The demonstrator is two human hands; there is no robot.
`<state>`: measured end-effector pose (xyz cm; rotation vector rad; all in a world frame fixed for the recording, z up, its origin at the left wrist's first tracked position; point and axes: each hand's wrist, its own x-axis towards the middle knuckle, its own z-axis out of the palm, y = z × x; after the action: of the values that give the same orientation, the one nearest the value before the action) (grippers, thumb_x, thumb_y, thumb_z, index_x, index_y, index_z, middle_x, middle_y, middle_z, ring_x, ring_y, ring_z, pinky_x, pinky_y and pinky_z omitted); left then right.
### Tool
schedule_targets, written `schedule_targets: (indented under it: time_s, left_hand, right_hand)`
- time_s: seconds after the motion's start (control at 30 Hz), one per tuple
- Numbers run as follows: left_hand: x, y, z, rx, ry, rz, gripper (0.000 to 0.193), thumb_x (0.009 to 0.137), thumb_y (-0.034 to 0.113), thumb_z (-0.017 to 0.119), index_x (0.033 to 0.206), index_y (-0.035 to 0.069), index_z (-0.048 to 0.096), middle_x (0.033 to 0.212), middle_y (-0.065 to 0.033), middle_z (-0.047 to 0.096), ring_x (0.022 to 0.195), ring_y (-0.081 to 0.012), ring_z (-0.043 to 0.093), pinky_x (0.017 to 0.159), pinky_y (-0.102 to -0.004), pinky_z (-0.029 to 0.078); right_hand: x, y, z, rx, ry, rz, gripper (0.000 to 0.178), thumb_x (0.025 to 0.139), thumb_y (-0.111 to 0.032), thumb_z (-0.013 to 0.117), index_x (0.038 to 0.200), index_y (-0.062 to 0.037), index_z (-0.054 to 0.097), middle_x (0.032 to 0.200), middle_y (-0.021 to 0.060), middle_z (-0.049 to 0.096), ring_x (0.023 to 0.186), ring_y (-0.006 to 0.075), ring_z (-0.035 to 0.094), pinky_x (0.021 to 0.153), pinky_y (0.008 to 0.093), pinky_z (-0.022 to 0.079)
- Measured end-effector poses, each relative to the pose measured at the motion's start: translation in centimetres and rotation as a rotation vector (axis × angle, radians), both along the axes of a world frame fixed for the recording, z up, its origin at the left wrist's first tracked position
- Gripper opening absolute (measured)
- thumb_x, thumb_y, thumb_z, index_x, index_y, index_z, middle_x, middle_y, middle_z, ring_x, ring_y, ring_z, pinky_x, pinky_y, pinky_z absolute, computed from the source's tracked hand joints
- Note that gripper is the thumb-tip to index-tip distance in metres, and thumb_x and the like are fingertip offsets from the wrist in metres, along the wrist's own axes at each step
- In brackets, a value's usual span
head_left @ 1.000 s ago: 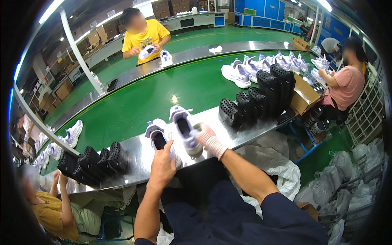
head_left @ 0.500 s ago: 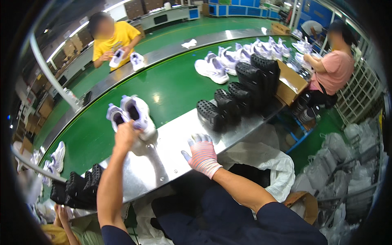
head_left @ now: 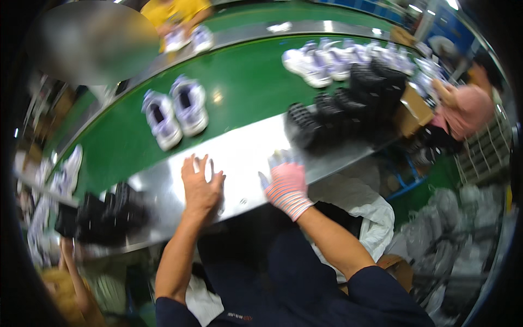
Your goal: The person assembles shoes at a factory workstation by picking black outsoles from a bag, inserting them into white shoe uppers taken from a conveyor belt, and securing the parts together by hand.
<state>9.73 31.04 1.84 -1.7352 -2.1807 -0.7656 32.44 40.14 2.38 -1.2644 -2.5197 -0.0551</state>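
Sneakers (head_left: pixel 192 113) stand side by side on the belt (head_left: pixel 245 82), presumably to keep them paired; left hand (head_left: pixel 200 188) and right hand (head_left: pixel 287 181) spread, empty.

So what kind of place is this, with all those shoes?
Probably a shoe factory: white-and-lavender sneakers stand on a long green conveyor belt, and workers, like the person in a pink top, are stationed along its edges.

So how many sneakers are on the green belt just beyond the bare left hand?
2: one sneaker on the left and a second sneaker close to its right, both upright on the green belt. Neither is hidden.
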Motion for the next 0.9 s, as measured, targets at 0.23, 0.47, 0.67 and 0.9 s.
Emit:
schedule_targets:
  time_s: [0.23, 0.47, 0.67, 0.9]
  left_hand:
    - [11.8, -9.7, 0.7, 0.281, -0.421, -0.334, 0.026, 0.079, 0.012, 0.079, 0.100, 0.001, 0.070, 0.110, -0.0178, 0.067, 0.112, -0.0379, 0.063, 0.100, -0.0493, 0.051]
    - [8.8, -27.3, -13.7, 0.084, -0.543, 0.640, 0.017, 0.086, 0.003, 0.064, 0.102, -0.003, 0.069, 0.104, -0.0201, 0.069, 0.100, -0.0399, 0.062, 0.090, -0.0472, 0.051]
    - [8.8, -39.7, -30.8, -0.874, -0.854, 0.701, 0.043, 0.084, 0.030, 0.074, 0.111, -0.004, 0.068, 0.110, -0.0305, 0.068, 0.110, -0.0443, 0.064, 0.094, -0.0498, 0.053]
    - [6.1, -35.6, -36.4, -0.432, -1.493, 0.883, 0.071, 0.085, 0.048, 0.080, 0.129, -0.003, 0.062, 0.123, -0.0242, 0.068, 0.106, -0.0406, 0.067, 0.091, -0.0439, 0.054]
  right_hand:
    - [2.2, 1.1, 0.3, 0.201, 0.104, -0.003, 0.038, 0.090, -0.031, 0.068, 0.117, -0.0045, 0.069, 0.128, 0.0192, 0.066, 0.121, 0.0425, 0.059, 0.103, 0.0510, 0.047]
    - [2.6, 1.7, -1.0, 0.153, 0.057, 0.069, 0.038, 0.097, -0.034, 0.066, 0.122, -0.0058, 0.069, 0.135, 0.0151, 0.064, 0.123, 0.0375, 0.059, 0.104, 0.0455, 0.049]
    - [3.0, 3.1, -1.3, 0.112, 0.052, 0.145, 0.041, 0.101, -0.031, 0.062, 0.126, 0.0009, 0.066, 0.134, 0.0191, 0.063, 0.124, 0.0374, 0.057, 0.108, 0.0442, 0.044]
    - [3.4, 3.3, -1.4, 0.066, 0.073, 0.135, 0.040, 0.103, -0.026, 0.057, 0.128, 0.0047, 0.063, 0.134, 0.0216, 0.063, 0.123, 0.0367, 0.057, 0.109, 0.0434, 0.042]
